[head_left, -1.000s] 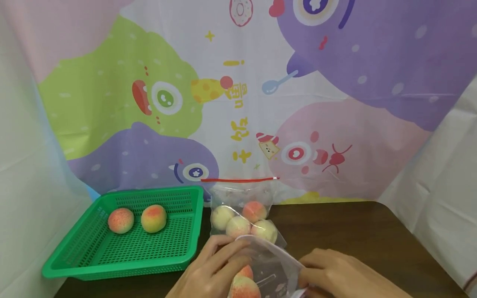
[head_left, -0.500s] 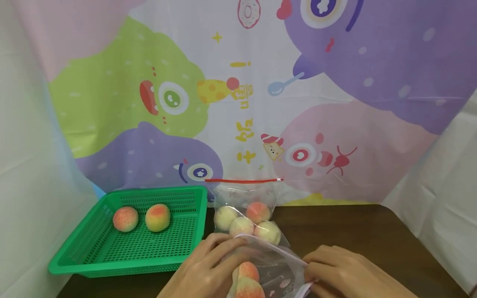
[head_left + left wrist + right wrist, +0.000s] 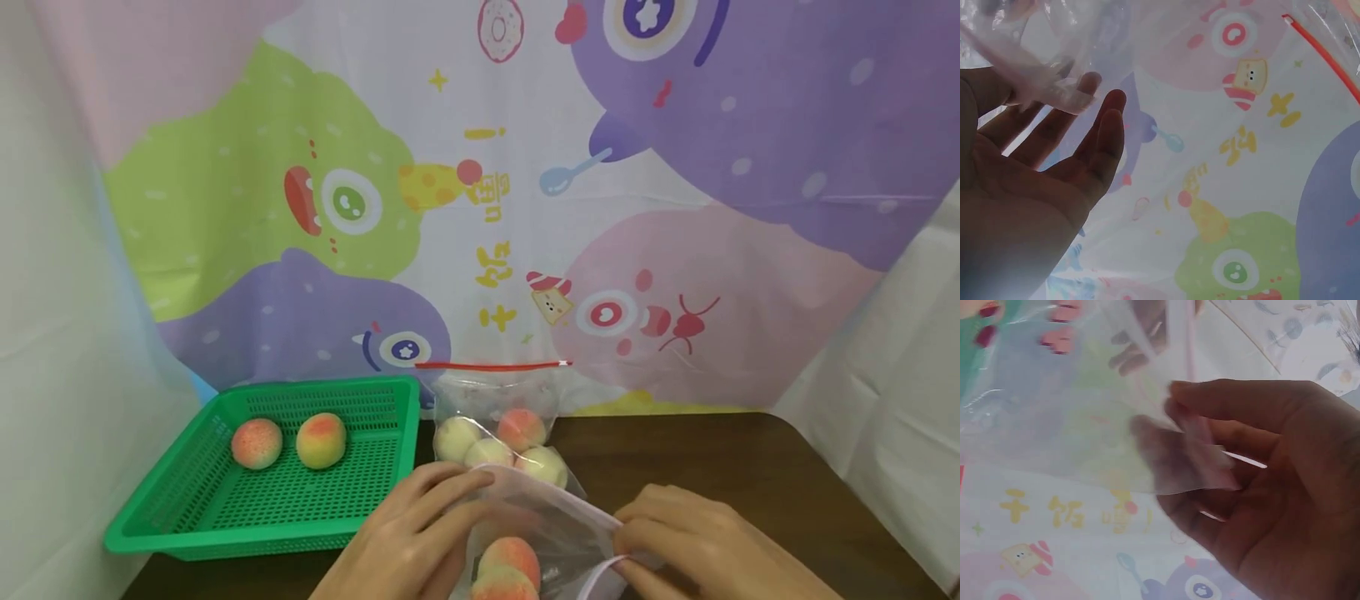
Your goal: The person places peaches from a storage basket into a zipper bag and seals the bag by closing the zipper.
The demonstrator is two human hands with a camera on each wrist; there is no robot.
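In the head view a clear zip bag [image 3: 566,521] with a pale pink rim is spread between both hands at the front of the table. Two peaches [image 3: 512,560], red and yellow, show inside it, one overlapping the other. My left hand [image 3: 405,537] grips the rim on the left; in the left wrist view its thumb and fingers are around the bag edge [image 3: 1007,65]. At the opposite corner my right hand [image 3: 686,533] pinches the rim. The right wrist view shows that thumb and fingers on the pink strip, with the clear film [image 3: 1054,431] stretching left.
Behind the hands stands another clear bag [image 3: 491,396] with a red zip strip [image 3: 491,367] and several peaches. A green basket [image 3: 262,535] on the left holds two peaches, one at the left [image 3: 257,443], one nearer its middle [image 3: 321,441]. A cartoon cloth hangs behind the table.
The scene has shifted slightly right in the head view. Both hands keep their hold while the bag's mouth looks wider, with its near rim now showing by the right hand.
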